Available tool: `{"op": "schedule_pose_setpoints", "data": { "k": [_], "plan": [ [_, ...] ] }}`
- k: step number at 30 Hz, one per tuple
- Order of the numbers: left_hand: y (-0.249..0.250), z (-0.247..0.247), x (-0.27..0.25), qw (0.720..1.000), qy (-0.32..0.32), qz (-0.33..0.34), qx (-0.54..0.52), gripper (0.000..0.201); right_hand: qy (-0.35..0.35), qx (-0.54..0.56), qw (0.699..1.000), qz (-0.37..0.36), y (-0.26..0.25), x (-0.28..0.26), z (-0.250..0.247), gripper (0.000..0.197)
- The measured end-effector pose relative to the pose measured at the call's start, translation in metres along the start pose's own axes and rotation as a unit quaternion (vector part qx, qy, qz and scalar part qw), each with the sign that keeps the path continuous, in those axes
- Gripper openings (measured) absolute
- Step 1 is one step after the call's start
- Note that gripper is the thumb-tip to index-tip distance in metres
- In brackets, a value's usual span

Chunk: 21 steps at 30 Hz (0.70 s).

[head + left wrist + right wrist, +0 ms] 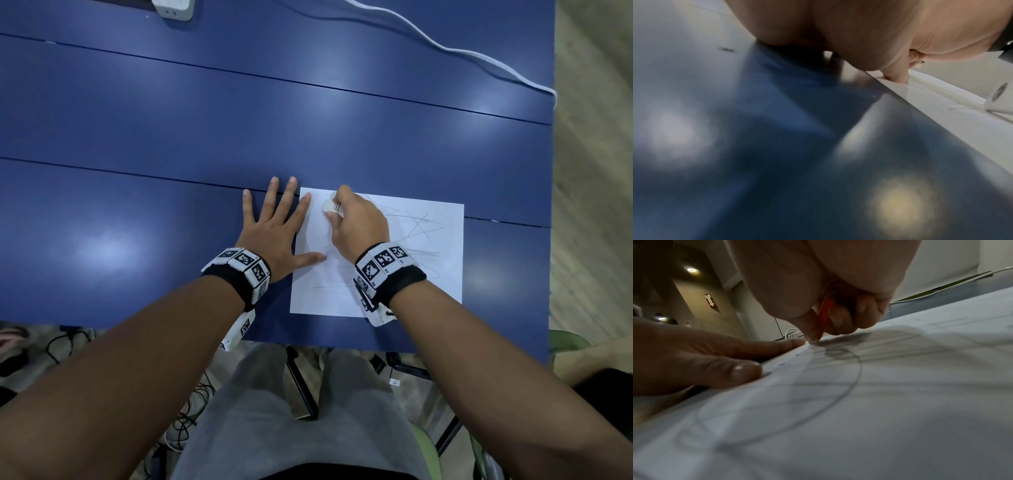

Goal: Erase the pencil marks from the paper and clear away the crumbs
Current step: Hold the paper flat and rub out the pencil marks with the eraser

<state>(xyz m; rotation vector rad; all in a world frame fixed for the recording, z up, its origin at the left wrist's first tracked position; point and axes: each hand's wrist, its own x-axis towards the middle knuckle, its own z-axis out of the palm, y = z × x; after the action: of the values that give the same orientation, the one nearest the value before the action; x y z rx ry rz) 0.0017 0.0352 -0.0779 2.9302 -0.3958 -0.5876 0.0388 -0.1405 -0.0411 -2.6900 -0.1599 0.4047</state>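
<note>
A white sheet of paper with grey pencil scribbles lies near the front right of the blue table. My right hand grips a white eraser with a barcoded, red-edged sleeve and presses it on the paper's upper left corner. My left hand lies flat with fingers spread; its thumb and index fingertip rest on the paper's left edge. Pencil arcs show close up in the right wrist view. Small dark specks sit on the paper's left part.
A white cable snakes across the table's far right to its right edge. A white power adapter sits at the far left top. The table's front edge is just below my wrists, above my lap and a chair.
</note>
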Motion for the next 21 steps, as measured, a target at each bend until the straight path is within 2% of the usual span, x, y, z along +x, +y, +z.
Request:
{"op": "schedule_pose_setpoints", "data": {
  "k": [5, 10, 21],
  "plan": [
    [-0.0004, 0.0009, -0.0003, 1.0, 0.002, 0.001, 0.0, 0.111, -0.017, -0.008, 0.999, -0.026, -0.0026, -0.0071, 0.0037, 0.017],
    [0.0, 0.0007, -0.0008, 1.0, 0.003, 0.001, 0.001, 0.111, -0.004, 0.002, 1.0, -0.008, -0.0014, -0.0039, 0.0016, 0.018],
    [-0.0005, 0.0008, -0.0004, 1.0, 0.0, 0.0, 0.006, 0.111, -0.017, -0.006, 1.0, -0.021, -0.0031, -0.006, 0.0026, 0.018]
  ]
}}
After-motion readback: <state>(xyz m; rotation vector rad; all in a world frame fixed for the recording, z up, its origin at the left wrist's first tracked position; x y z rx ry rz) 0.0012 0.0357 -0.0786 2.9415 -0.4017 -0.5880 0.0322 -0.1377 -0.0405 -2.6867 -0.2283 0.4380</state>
